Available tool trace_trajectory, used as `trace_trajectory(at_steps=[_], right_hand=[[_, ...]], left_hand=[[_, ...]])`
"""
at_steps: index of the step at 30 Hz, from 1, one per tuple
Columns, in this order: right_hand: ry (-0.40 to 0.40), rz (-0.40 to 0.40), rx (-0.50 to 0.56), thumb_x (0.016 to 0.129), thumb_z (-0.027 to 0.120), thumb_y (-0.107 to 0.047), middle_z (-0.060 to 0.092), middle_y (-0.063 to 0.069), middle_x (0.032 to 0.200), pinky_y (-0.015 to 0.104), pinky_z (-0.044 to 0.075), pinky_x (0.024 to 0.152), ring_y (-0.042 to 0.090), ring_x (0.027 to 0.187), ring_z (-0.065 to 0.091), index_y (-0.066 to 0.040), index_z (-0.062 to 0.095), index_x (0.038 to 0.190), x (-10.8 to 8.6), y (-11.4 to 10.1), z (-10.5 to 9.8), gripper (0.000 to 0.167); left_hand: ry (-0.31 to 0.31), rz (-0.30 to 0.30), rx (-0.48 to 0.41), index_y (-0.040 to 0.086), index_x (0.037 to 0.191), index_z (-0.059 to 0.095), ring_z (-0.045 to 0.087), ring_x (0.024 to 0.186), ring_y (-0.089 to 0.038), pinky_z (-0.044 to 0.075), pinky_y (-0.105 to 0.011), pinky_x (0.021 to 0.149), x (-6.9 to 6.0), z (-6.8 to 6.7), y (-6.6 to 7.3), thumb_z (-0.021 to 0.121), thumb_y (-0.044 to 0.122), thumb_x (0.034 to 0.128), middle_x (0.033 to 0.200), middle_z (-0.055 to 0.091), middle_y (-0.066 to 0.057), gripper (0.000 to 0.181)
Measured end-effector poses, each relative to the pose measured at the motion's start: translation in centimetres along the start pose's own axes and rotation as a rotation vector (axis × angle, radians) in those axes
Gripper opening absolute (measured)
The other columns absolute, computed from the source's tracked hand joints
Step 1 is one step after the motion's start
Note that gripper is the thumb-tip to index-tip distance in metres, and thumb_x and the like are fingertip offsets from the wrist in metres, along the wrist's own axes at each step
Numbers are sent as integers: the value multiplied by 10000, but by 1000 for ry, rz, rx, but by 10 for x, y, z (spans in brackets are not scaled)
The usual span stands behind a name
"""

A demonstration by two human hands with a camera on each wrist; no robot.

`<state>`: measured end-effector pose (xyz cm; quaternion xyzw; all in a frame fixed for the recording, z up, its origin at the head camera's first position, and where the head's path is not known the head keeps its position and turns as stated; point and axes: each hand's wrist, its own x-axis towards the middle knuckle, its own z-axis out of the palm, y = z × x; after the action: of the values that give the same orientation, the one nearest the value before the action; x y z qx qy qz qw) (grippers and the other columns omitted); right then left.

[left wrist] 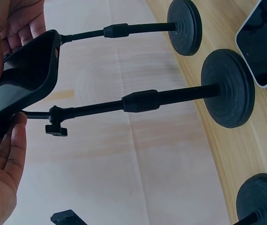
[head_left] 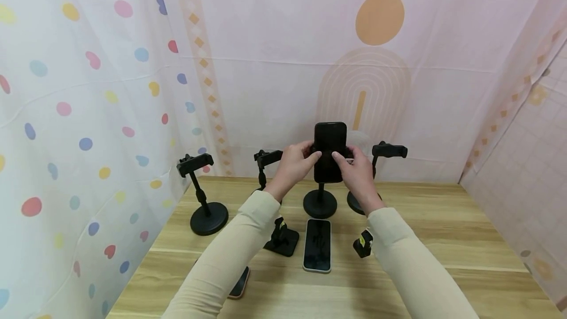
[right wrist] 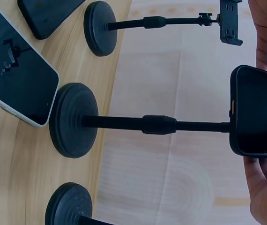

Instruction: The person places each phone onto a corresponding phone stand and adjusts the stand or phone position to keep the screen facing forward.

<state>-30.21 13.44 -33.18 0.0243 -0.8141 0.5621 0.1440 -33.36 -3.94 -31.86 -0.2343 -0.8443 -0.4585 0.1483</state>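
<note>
Pale patterned cloth [head_left: 274, 23] lines the walls around the wooden table [head_left: 443, 240]. Four black stands occupy its far part: the leftmost stand [head_left: 209, 218], the second stand [head_left: 271, 158], the centre stand [head_left: 320, 204] and the rightmost stand [head_left: 390, 150]. The left hand [head_left: 293, 165] and right hand [head_left: 358, 170] pinch opposite sides of the black phone [head_left: 330, 137], thumbs on its screen, fingers behind. The black phone is upright at the head of the centre stand; the clamp there is hidden. The light-rimmed phone [head_left: 317, 246] lies flat before that stand's base.
</note>
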Motion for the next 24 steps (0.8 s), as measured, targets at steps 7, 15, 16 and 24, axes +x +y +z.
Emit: trace_trajectory(at_steps=[7,15,16,24], right_hand=[[8,25,11,984,628,-373,614,163,1250,470,512,909,302,1125,625,-52,533,1332,3,0,3,483],[19,29,-4,977,644,-359,633,171,1190,456,519,870,305,1071,649,-37,551,1287,4,-2,4,456],[23,30,-8,976,646,-359,634,169,1190,454,521,865,303,1065,650,-37,553,1283,3,-2,5,454],[31,37,-28,979,636,-372,624,167,1226,463,526,866,301,1075,643,-40,538,1320,4,-2,6,486]], left_hand=[[5,-9,12,38,1254,664,591,777,-156,491,-293,710,1,-1,-2,629,166,991,958,709,-63,295],[18,-13,53,21,1281,645,560,755,-164,482,-303,710,2,0,-2,623,165,995,962,706,-80,321],[21,-14,59,21,1278,648,561,755,-165,483,-305,710,2,0,-2,625,164,994,958,706,-80,319],[26,-46,34,27,1304,636,625,843,-170,523,-327,760,3,2,-1,625,166,996,1039,715,-93,338]])
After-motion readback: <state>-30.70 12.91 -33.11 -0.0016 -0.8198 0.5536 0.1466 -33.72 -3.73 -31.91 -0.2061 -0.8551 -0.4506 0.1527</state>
